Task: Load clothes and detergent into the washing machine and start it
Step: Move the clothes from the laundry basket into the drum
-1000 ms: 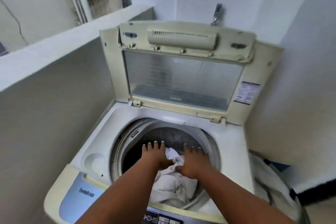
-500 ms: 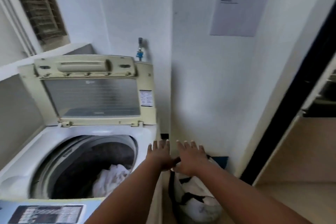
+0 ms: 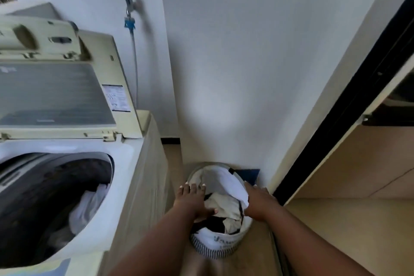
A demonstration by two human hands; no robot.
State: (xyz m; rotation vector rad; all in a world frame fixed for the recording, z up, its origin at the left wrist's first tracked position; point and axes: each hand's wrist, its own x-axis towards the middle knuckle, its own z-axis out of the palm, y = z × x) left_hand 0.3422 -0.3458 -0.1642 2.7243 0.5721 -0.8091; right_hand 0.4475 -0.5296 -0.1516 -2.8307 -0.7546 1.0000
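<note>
Left of the basket [image 3: 215, 244], the washing machine [image 3: 125, 163] stands open, white clothes [image 3: 89, 204] already inside. Left hand [image 3: 192, 203] spreads flat over the basket's laundry [image 3: 224, 205]; right hand [image 3: 257, 201] rests at its rim, grip unclear. A loose grab could drop garments onto the floor.

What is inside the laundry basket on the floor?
The laundry basket holds white clothes and something dark. Anything deeper is covered.
</note>
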